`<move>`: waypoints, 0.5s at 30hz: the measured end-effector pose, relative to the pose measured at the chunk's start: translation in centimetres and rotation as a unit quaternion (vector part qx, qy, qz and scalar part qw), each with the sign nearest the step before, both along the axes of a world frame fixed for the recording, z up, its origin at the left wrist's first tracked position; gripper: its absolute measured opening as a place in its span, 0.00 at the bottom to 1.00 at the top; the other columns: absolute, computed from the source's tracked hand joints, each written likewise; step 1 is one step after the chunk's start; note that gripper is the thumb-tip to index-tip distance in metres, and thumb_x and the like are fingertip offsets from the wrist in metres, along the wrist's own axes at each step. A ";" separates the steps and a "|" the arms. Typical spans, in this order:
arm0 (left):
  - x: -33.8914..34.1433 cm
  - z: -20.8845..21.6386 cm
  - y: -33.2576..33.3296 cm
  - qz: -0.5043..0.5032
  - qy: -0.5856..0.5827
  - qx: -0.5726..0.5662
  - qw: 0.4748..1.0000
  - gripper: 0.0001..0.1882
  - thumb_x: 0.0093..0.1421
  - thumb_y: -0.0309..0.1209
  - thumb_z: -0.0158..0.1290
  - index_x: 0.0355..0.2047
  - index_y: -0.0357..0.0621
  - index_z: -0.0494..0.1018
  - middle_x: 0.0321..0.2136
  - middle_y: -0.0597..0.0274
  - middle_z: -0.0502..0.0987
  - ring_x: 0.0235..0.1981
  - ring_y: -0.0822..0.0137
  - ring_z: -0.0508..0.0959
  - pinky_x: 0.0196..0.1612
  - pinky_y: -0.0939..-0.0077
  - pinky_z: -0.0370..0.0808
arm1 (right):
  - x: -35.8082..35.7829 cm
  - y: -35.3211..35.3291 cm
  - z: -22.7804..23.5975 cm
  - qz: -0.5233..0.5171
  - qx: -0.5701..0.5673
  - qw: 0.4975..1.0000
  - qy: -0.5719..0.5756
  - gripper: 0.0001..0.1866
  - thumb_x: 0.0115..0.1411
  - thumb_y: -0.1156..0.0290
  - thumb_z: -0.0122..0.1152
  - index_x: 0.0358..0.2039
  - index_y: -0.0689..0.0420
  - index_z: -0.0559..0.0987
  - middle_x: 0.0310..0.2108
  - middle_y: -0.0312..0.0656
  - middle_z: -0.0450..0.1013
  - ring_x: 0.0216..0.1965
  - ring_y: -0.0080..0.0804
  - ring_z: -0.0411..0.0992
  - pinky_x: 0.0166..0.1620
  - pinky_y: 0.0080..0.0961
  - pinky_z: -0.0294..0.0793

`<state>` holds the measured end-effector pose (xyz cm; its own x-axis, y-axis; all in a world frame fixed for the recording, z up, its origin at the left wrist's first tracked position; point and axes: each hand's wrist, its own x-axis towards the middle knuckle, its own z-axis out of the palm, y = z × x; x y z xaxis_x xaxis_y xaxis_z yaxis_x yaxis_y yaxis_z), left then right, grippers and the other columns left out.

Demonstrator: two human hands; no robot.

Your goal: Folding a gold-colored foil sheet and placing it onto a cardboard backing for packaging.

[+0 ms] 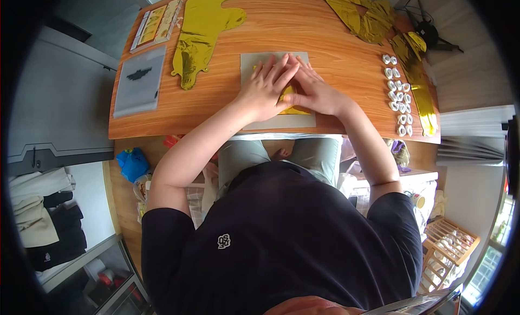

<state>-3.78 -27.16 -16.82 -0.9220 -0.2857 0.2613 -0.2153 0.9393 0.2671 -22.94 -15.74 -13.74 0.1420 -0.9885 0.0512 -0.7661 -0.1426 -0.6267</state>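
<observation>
My left hand (264, 92) and my right hand (319, 92) lie palm down, side by side, with fingers stretched out and their tips meeting. Both press on a folded piece of shiny gold foil (295, 111), which shows between and below them; most of it is hidden under my palms. Beneath the foil is a flat grey board (300, 121) near the table's front edge. Neither hand is wrapped around anything.
Flat gold foil balloons (197, 36) lie at the table's (346, 49) far left and far right (368, 22). A translucent folder (140, 90) and boxed set (157, 25) sit left. Several small white rolled pieces (400, 95) line the right, near a black stand (428, 30).
</observation>
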 end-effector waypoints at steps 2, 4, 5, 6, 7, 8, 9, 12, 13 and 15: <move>-0.5 0.9 0.2 0.004 -0.029 -0.026 0.999 0.44 0.69 0.59 0.48 0.77 0.60 0.43 0.76 0.49 0.48 0.76 0.40 0.46 0.74 0.34 0.45 | -1.4 0.8 1.1 -0.019 0.015 1.000 0.020 0.51 0.65 0.39 0.60 0.76 0.56 0.50 0.77 0.56 0.44 0.79 0.51 0.35 0.77 0.50 0.37; -0.6 0.8 0.1 0.017 -0.091 -0.053 0.994 0.44 0.69 0.64 0.42 0.78 0.62 0.43 0.77 0.52 0.46 0.77 0.42 0.44 0.74 0.33 0.43 | -2.6 0.8 1.2 -0.009 0.036 0.999 0.033 0.51 0.61 0.43 0.67 0.75 0.55 0.55 0.77 0.51 0.48 0.79 0.50 0.39 0.77 0.50 0.37; -0.7 0.9 -0.2 0.015 -0.092 -0.053 0.994 0.44 0.69 0.64 0.42 0.78 0.62 0.43 0.77 0.52 0.46 0.77 0.42 0.44 0.74 0.33 0.43 | -2.9 1.0 1.4 -0.011 0.036 0.999 0.031 0.51 0.61 0.43 0.67 0.75 0.55 0.55 0.77 0.51 0.48 0.79 0.50 0.39 0.77 0.50 0.37; -0.6 0.8 -0.2 0.016 -0.101 -0.052 0.993 0.44 0.69 0.65 0.42 0.78 0.63 0.43 0.77 0.53 0.46 0.77 0.42 0.44 0.74 0.33 0.42 | -2.9 1.4 1.5 -0.006 0.039 0.997 0.072 0.52 0.59 0.43 0.69 0.75 0.54 0.56 0.77 0.48 0.49 0.79 0.49 0.39 0.77 0.51 0.37; -0.6 0.7 -0.2 0.017 -0.109 -0.053 0.992 0.44 0.69 0.65 0.42 0.77 0.65 0.44 0.77 0.54 0.46 0.77 0.43 0.43 0.74 0.33 0.41 | -2.9 1.6 1.6 -0.002 0.040 0.993 0.114 0.54 0.56 0.43 0.71 0.75 0.53 0.57 0.77 0.45 0.50 0.79 0.48 0.40 0.77 0.51 0.37; -0.6 0.8 -0.2 0.016 -0.109 -0.053 0.992 0.44 0.69 0.65 0.42 0.77 0.65 0.44 0.77 0.54 0.46 0.77 0.43 0.43 0.74 0.33 0.41 | -2.9 1.7 1.5 -0.002 0.040 0.993 0.113 0.54 0.56 0.43 0.71 0.75 0.53 0.57 0.77 0.45 0.50 0.79 0.48 0.40 0.77 0.51 0.37; -0.5 0.7 -0.1 0.014 -0.112 -0.053 0.992 0.43 0.69 0.65 0.42 0.77 0.65 0.45 0.77 0.55 0.46 0.77 0.43 0.43 0.74 0.33 0.41 | -2.8 1.9 1.3 -0.006 0.034 0.992 0.123 0.55 0.54 0.43 0.73 0.75 0.52 0.57 0.77 0.43 0.50 0.79 0.47 0.40 0.78 0.52 0.37; -0.3 0.7 0.3 0.010 -0.097 -0.053 0.994 0.42 0.68 0.66 0.43 0.77 0.67 0.48 0.77 0.56 0.46 0.77 0.44 0.43 0.74 0.32 0.41 | -2.6 2.3 1.2 -0.015 0.031 0.990 0.136 0.58 0.50 0.43 0.76 0.75 0.51 0.56 0.77 0.42 0.51 0.79 0.44 0.42 0.78 0.52 0.36; -0.2 0.7 0.4 0.008 -0.080 -0.053 0.995 0.42 0.67 0.66 0.44 0.76 0.68 0.49 0.77 0.57 0.47 0.77 0.44 0.43 0.74 0.31 0.41 | -2.4 2.3 1.2 -0.019 0.034 0.990 0.139 0.60 0.48 0.43 0.78 0.75 0.51 0.55 0.76 0.41 0.53 0.78 0.42 0.44 0.78 0.52 0.35; -0.1 1.1 0.6 0.007 -0.090 -0.043 0.995 0.41 0.67 0.66 0.44 0.76 0.70 0.51 0.77 0.58 0.47 0.77 0.44 0.44 0.73 0.29 0.41 | -2.6 2.4 1.9 -0.027 0.057 0.992 0.113 0.62 0.47 0.44 0.79 0.75 0.50 0.53 0.76 0.41 0.54 0.78 0.41 0.46 0.78 0.51 0.34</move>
<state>-3.89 -26.53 -15.76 -0.9521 -0.2827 0.1163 -0.2658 0.9535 0.1418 -25.55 -13.38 -11.86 0.0829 -0.9926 -0.0888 -0.8936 -0.0346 -0.4476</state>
